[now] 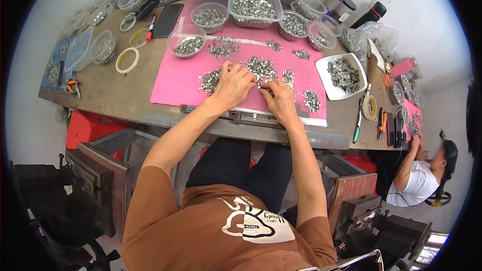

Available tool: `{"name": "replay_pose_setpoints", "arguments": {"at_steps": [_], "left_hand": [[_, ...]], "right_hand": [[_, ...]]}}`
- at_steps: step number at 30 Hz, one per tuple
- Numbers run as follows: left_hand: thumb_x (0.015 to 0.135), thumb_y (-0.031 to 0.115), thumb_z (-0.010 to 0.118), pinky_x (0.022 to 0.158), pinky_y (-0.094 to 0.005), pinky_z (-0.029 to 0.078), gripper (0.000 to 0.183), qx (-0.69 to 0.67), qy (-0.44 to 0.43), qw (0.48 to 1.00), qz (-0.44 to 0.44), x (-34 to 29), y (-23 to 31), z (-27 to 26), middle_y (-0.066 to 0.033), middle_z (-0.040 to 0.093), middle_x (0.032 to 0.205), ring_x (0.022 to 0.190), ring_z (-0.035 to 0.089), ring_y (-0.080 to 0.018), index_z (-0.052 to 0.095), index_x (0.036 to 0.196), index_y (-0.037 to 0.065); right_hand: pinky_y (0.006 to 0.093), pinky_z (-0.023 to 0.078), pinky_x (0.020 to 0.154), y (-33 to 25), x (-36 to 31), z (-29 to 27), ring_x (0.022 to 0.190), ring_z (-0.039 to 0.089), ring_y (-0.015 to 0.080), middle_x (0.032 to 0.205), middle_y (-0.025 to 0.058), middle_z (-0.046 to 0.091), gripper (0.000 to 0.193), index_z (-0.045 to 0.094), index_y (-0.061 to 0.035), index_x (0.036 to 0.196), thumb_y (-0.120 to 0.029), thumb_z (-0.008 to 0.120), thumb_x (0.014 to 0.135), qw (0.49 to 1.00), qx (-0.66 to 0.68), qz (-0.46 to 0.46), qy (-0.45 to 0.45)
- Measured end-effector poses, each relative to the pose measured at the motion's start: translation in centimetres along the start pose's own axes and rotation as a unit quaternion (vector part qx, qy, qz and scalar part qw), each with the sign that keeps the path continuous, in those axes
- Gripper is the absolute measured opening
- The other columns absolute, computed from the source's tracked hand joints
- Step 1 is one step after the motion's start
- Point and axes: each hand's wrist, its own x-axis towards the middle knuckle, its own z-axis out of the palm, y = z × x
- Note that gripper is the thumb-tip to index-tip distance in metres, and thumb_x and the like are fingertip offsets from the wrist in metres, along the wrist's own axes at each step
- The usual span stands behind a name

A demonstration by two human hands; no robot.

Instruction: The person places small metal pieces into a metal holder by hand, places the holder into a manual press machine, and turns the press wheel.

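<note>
My left hand (pixel 233 88) is curled over the pink mat (pixel 170 83), its fingers bent down between two heaps of small silvery metal pieces. Close beside it, my right hand (pixel 279 99) pinches a small shiny metal piece (pixel 259 87) at its fingertips. Whatever lies under my left fingers is too small and hidden to make out. One heap of metal pieces (pixel 208 81) is left of my left hand, and another heap (pixel 262 67) lies just beyond both hands. A smaller pile (pixel 311 101) sits to the right of my right hand. Along the mat's near edge runs a metal rail (pixel 256 117).
Tubs of metal pieces, including a rectangular tub (pixel 254 9), line the back. A white dish (pixel 324 78) holds more at right. Tape rolls (pixel 127 60), a red marker (pixel 151 27) and a phone (pixel 167 20) lie left. A co-worker (pixel 419 170) sits at far right.
</note>
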Motion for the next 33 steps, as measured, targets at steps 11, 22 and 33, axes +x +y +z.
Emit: {"name": "replay_pose_setpoints", "arguments": {"at_steps": [11,22,33], "left_hand": [[0.089,0.017,0.071,0.103,-0.0500,0.033,0.010,-0.007,-0.017,1.000,0.008,0.2,-0.1,-0.2,-0.0035,0.063,0.092,0.096,0.058,-0.0245,0.067,0.095,0.010],[0.089,0.017,0.070,0.103,-0.0483,0.032,0.008,-0.059,-0.052,0.997,-0.006,-1.1,2.4,-0.9,-0.0033,0.062,0.091,0.097,0.058,-0.0231,0.069,0.093,0.010],[0.085,0.019,0.075,0.104,-0.0506,0.031,0.009,-0.042,-0.052,0.997,-0.032,-1.2,2.7,-1.4,-0.0023,0.064,0.089,0.096,0.059,-0.0217,0.073,0.088,0.011]], "right_hand": [[0.0427,0.050,0.072,-1.7,-0.9,-2.8,0.081,0.062,0.0346,0.085,0.0149,0.061,0.009,0.065,0.0010,0.090,-0.002,0.071,0.085,0.998,0.037,0.033,-0.028],[0.0392,0.047,0.078,-2.8,-6.6,-4.8,0.085,0.063,0.0298,0.090,0.0100,0.066,0.012,0.068,-0.0025,0.091,-0.001,0.075,0.081,0.999,0.024,0.013,0.017],[0.0419,0.045,0.077,0.1,-2.2,-3.0,0.084,0.060,0.0305,0.086,0.0108,0.061,0.009,0.071,-0.0042,0.092,-0.007,0.073,0.084,0.997,-0.061,0.009,0.055]]}}
